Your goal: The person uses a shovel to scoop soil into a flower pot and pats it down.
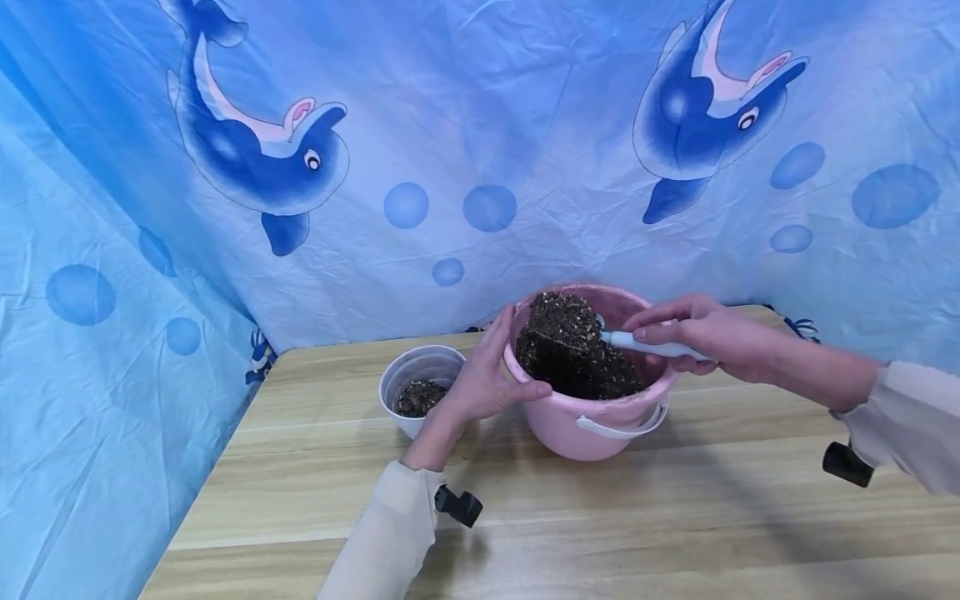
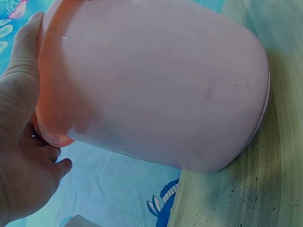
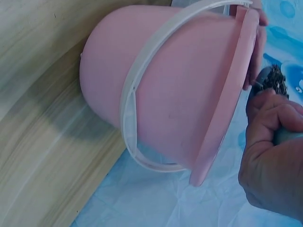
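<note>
A pink bucket [image 1: 577, 429] with dark potting soil [image 1: 600, 375] inside stands on the table. My left hand [image 1: 483, 379] grips its rim on the left side, also seen in the left wrist view. In my right hand [image 1: 723, 337] is the pale handle of a hand trowel [image 1: 652, 343], its scoop heaped with soil and raised at the bucket's mouth. The right wrist view shows my right hand [image 3: 274, 142] curled round the handle, beside the bucket [image 3: 165, 85]. To the left of the bucket is a white pot [image 1: 399, 421] with a little soil in the bottom.
The bucket's white carrying handle [image 1: 626, 431] hangs down at its front right. A wooden table [image 1: 570, 533] lies under everything, with dark specks of soil near the bucket's base in the left wrist view. A blue dolphin-print cloth [image 1: 420, 108] hangs behind.
</note>
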`<state>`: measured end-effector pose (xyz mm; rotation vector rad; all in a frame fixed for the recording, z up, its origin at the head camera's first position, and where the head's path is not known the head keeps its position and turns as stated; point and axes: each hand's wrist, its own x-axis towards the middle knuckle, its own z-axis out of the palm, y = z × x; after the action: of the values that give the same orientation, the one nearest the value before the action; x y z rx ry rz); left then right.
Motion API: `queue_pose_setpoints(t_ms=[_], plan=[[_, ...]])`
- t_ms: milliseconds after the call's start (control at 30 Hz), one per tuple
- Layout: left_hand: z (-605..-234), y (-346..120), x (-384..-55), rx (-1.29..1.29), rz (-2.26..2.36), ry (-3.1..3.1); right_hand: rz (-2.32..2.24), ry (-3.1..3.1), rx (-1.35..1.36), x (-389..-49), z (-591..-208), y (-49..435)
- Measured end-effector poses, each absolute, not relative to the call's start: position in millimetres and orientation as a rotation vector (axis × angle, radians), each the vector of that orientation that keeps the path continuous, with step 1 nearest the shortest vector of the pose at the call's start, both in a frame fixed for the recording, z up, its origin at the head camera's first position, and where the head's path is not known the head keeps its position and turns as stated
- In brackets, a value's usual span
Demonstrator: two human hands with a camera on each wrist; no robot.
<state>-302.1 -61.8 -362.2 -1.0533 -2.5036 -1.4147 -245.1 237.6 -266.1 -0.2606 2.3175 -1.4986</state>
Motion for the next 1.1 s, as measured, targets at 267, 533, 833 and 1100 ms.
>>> queue_pose_setpoints(t_ms=[267,533,833,1100], plan=[[-362.3,-61.2,-303.6,-1.099,-1.429,-2.466,-1.586,2.287,-0.232,-240.1,-263.8,234.0],[-342.2,-61.1,-287.1,-1.08,-1.473,-2.481,-1.574,2.338,-0.245,-239.0,-261.0,231.6],[-343.0,-61.0,-285.9,-1.09,-1.466,-2.447,-1.595,2.305,-0.299,-238.0,-259.2,234.4],[-345.6,-61.5,-290.4,-1.093,-1.489,-2.453,-1.553,2.345,-0.301,-236.5,-257.5,233.5]])
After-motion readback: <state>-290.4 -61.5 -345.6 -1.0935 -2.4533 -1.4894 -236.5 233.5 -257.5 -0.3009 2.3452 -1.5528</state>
